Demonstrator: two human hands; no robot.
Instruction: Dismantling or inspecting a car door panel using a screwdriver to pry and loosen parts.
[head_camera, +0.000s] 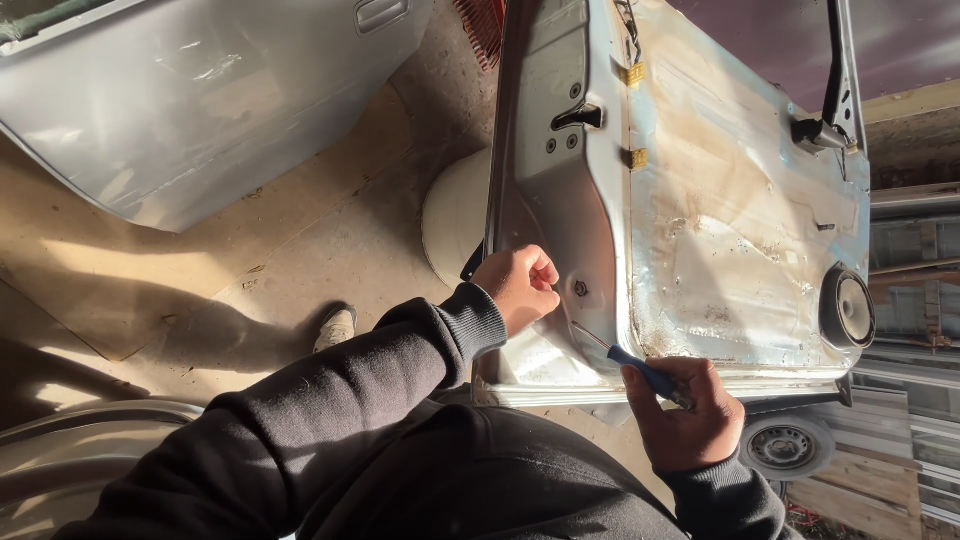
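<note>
While the bare car door (700, 200) stands on edge in front of me, propped against a white drum (452, 225), I have both hands on its latch end. My left hand (520, 285) is clenched into a loose fist against the grey inner panel, fingertips pinched just beside a small bolt (581, 288); whether it grips anything small I cannot tell. My right hand (685, 415) is wrapped around the blue handle of a screwdriver (640, 370), its shaft angled up toward that bolt.

I judge the door heavy and stiff, sheet steel with sharp folded edges, awkward and apt to tip if pushed sideways. Its lower rim or the frame by the latch looks the soundest hold; the rusted skin near the round speaker (848, 308) looks thin. The screwdriver is light and rigid, best gripped firmly on the handle. A second door (190, 100) lies apart on the floor.
</note>
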